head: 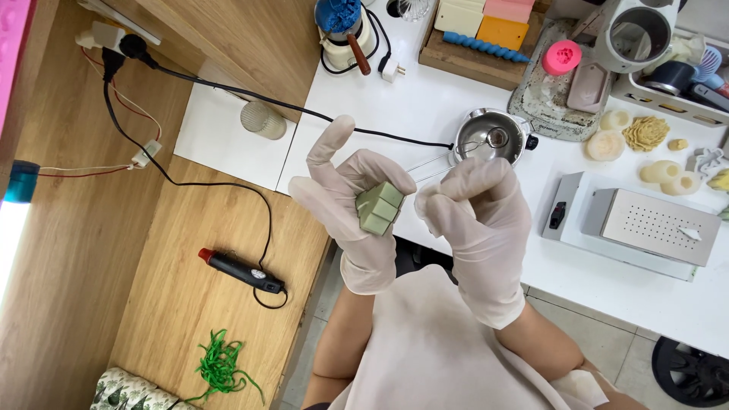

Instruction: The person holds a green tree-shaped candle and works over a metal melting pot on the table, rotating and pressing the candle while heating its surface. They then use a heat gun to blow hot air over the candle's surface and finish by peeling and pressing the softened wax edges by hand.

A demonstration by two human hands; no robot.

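Both my hands wear thin white gloves and are raised close together in front of my chest. My left hand (345, 199) grips a pale green segmented block (379, 207), like a small bar scored into squares, with the index finger pointing up. My right hand (477, 214) is curled into a loose fist right beside the block, its fingertips near the block's right edge. Whether the right hand pinches anything is hidden by the curled fingers.
On the white table (425, 106) sit a small metal pot (492, 138) with a thin wire handle, a white and metal hot plate (634, 224), pale flower-shaped pieces (645, 133) and a wooden tray of coloured blocks (486, 34). A black heat tool (241, 271) and green shavings (220, 368) lie on the wooden floor.
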